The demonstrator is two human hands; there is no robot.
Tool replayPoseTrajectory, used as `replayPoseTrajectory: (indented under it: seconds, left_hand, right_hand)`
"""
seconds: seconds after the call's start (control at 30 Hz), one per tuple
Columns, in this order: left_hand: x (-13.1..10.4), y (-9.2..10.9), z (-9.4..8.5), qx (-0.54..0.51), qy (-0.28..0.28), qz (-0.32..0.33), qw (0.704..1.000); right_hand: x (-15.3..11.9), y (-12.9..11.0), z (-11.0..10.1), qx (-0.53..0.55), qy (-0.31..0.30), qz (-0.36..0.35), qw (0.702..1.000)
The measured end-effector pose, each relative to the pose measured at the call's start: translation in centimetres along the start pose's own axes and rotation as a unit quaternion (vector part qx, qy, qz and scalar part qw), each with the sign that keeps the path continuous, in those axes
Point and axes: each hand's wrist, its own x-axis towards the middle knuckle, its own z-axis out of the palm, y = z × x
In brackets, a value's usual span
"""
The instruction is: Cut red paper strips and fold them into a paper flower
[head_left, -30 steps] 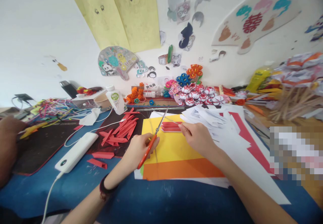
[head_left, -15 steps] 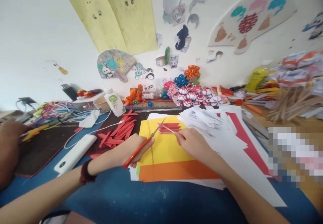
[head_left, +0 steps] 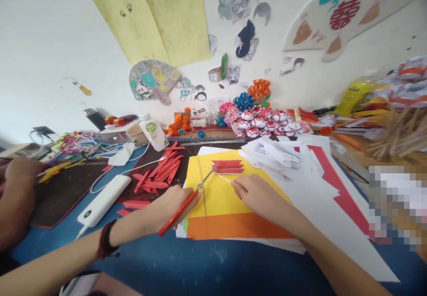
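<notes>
My left hand [head_left: 176,200] is closed around a pair of red-handled scissors [head_left: 178,214], whose metal blades point up and to the right over a yellow paper sheet [head_left: 230,202]. Pinched in my right hand [head_left: 251,192] is a thin white stick-like piece [head_left: 224,178], its far end close to the blades; whether they touch I cannot tell. Just beyond the scissor tips, several folded red paper strips [head_left: 228,167] lie side by side on the yellow sheet. An orange sheet [head_left: 240,226] shows at the near edge of the stack. Thin wires or threads [head_left: 203,198] cross the stack's left part.
More red folded strips [head_left: 167,171] are heaped on a dark mat at left, near a white power bank [head_left: 103,200] with its cable. White paper strips [head_left: 273,158] lie at right. Paper flowers [head_left: 260,122] and a white bottle [head_left: 153,131] stand behind. Another person's arm [head_left: 18,198] rests at far left.
My head view has shifted slightly. Both hands, with the scissors and the thin white piece, have drawn a little nearer to me, so the blade tips no longer reach across the red strips.
</notes>
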Motion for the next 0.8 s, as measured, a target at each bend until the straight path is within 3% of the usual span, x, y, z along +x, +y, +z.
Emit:
replayPoseTrajectory:
  seconds: [0.07,0.2,0.3,0.67,0.8]
  left_hand:
    - [0.1,-0.7,0.3,0.021,-0.041,0.005,0.999]
    - [0.2,-1.5,1.0,0.017,0.031,0.024,0.999]
    - [0.1,-1.6,1.2,0.006,0.031,0.031,0.999]
    - [-0.8,1.6,0.5,0.069,-0.011,-0.046,0.997]
    - [-0.8,1.6,0.6,0.083,0.0,-0.061,0.995]
  right_hand:
    - [0.1,0.1,0.1,0.001,0.001,-0.007,1.0]
    - [0.3,0.2,0.3,0.005,0.005,-0.002,1.0]
    - [0.3,0.1,0.3,0.007,0.008,-0.006,1.0]
    - [0.3,-0.5,0.1,0.013,0.012,-0.007,1.0]
    - [0.4,-0.5,0.2,0.015,0.012,-0.003,1.0]
